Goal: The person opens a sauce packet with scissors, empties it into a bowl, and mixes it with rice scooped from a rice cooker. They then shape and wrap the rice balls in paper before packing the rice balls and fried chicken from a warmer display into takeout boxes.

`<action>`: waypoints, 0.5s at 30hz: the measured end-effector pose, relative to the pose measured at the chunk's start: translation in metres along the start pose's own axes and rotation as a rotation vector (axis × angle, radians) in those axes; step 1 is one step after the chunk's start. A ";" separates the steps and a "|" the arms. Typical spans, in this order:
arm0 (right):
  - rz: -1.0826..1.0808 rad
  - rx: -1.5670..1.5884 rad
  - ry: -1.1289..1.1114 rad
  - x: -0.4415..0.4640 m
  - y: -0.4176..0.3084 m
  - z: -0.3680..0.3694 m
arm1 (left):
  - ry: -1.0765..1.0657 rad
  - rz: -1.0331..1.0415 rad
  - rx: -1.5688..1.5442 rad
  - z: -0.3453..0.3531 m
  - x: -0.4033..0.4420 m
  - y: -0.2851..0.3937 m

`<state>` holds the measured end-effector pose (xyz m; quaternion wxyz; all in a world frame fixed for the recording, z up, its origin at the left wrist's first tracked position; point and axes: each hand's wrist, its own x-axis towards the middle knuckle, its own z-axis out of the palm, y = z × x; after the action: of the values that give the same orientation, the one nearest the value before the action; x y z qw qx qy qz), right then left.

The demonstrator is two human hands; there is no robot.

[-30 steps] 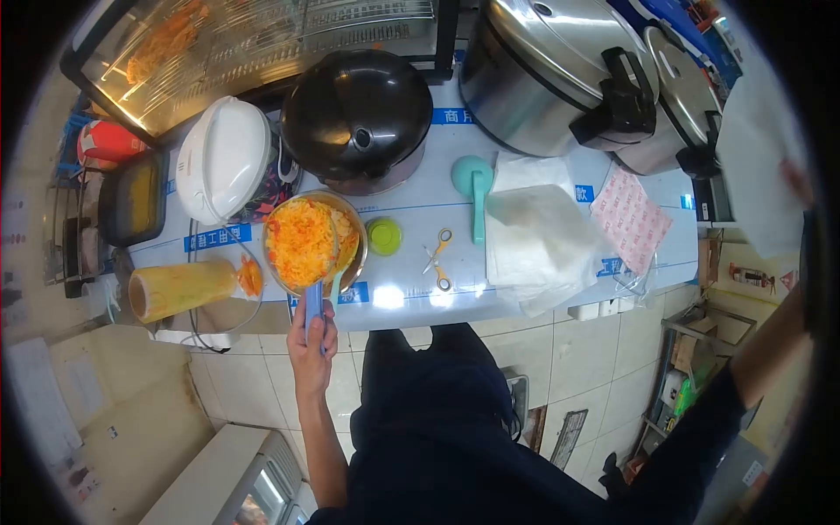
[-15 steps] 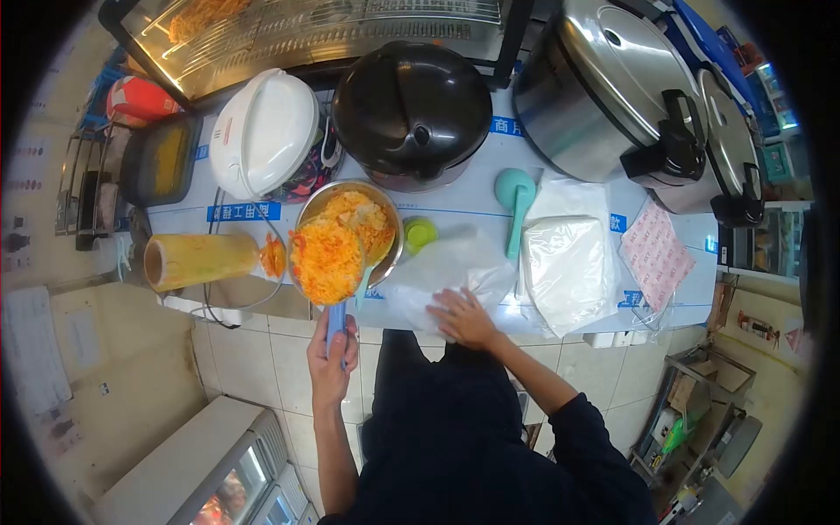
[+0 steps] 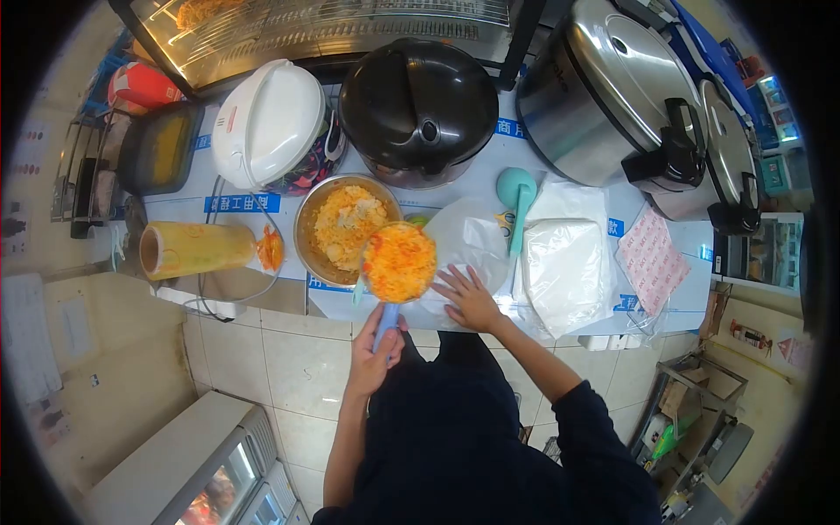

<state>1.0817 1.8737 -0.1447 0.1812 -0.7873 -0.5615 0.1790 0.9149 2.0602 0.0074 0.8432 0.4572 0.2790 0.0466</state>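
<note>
Tipping the scoop [image 3: 393, 310] could spill its heaped rice [image 3: 400, 261] onto the desk [image 3: 178, 206]; the plastic sheet [image 3: 464, 229] could slide, since the right hand [image 3: 473, 304] only rests on it, fingers spread, grasping nothing. The left hand [image 3: 371, 362] grips the scoop's handle. Compared with 0.5 s earlier, the scoop has moved from the steel bowl [image 3: 305, 248] toward the right hand.

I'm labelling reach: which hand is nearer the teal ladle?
Right. The right hand is on the translucent plastic, just left of the teal ladle; the left hand is farther left, gripping the blue-handled scoop.
</note>
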 end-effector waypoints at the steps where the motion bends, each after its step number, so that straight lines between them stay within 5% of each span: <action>1: 0.052 0.046 0.033 -0.003 -0.010 -0.005 | -0.014 -0.019 0.000 0.002 0.003 -0.007; 2: 0.055 0.048 0.035 -0.009 -0.019 -0.005 | -0.031 -0.041 0.002 0.005 0.006 -0.014; 5: 0.348 1.154 0.201 -0.016 -0.060 -0.033 | -0.091 -0.052 0.014 0.015 0.021 -0.047; 6: 0.352 1.152 0.203 -0.012 -0.071 -0.039 | -0.144 -0.054 0.020 0.019 0.026 -0.058; 8: 0.423 1.823 0.227 -0.005 -0.082 -0.046 | -0.149 -0.086 0.037 0.029 0.031 -0.080; 15: 0.731 1.654 0.477 -0.024 -0.056 -0.018 | -0.391 -0.193 0.138 0.034 0.049 -0.112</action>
<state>1.0377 1.8667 -0.0999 0.7266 -0.5519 0.0788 0.4015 0.9538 1.9860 -0.0883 0.8486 0.4852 0.1553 -0.1427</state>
